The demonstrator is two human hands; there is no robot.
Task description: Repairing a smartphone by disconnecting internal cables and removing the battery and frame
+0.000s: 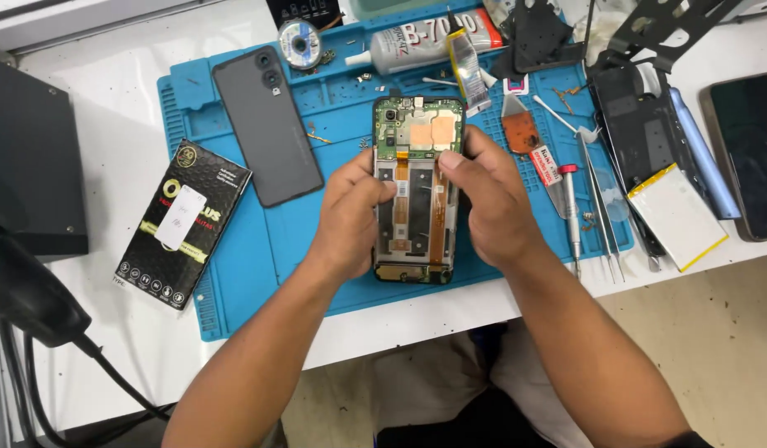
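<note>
An opened phone [417, 191], back cover [267, 124] already removed, is being held on the blue mat [259, 249]; left hand [350, 220] fingers gripping its edge, right hand [491, 207] fingertips pinching near the board, reassembly remaining

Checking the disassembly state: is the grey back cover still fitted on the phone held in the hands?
No: the grey back cover lies apart on the blue mat, and the opened phone shows its bare circuit board.

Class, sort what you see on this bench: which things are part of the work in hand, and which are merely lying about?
In hand:
opened phone with exposed green circuit board
left hand, gripping its left edge
right hand, fingers on its middle

Lying about:
grey phone back cover
black printed box
grey glue tube
red-tipped screwdriver
metal tweezers
flat white battery
blue work mat
</note>
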